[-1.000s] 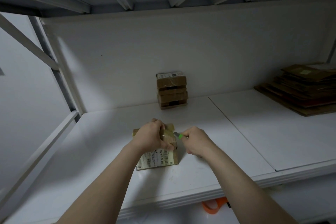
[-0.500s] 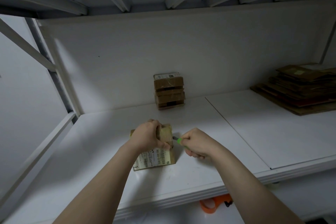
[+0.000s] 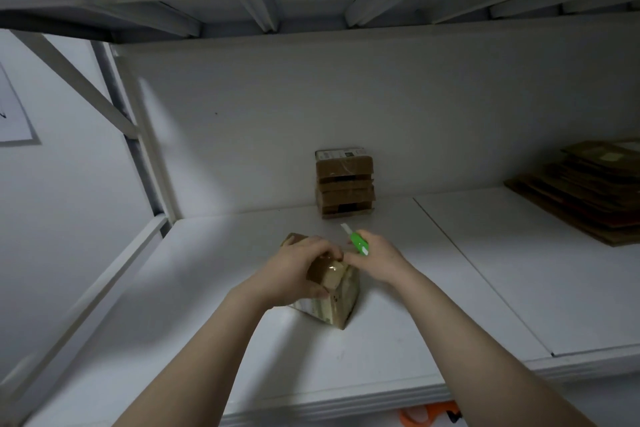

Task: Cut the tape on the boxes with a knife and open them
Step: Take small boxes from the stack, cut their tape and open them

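Grips the small taped box [image 3: 334, 295], tilted on the white shelf [image 3: 485, 270] near its front, from above with the left hand [image 3: 294, 274], fingers [image 3: 323, 251] curled over its top. Holds a green knife [image 3: 358, 243] in the right hand [image 3: 379, 262] just beside the box, fingers closed round the handle, blade out, pointing away. Behind, by the back wall, a stack of boxes [image 3: 344, 182]; far right, flattened cardboard [image 3: 585, 194].

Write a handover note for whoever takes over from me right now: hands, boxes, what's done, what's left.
Left hand grips the small brown taped cardboard box on the white shelf.
Right hand holds the green utility knife, blade up, off the box.
Done: this box is not open; whether its tape is cut cannot be seen.
Left: open it, then the stack of taped brown boxes at the back wall.
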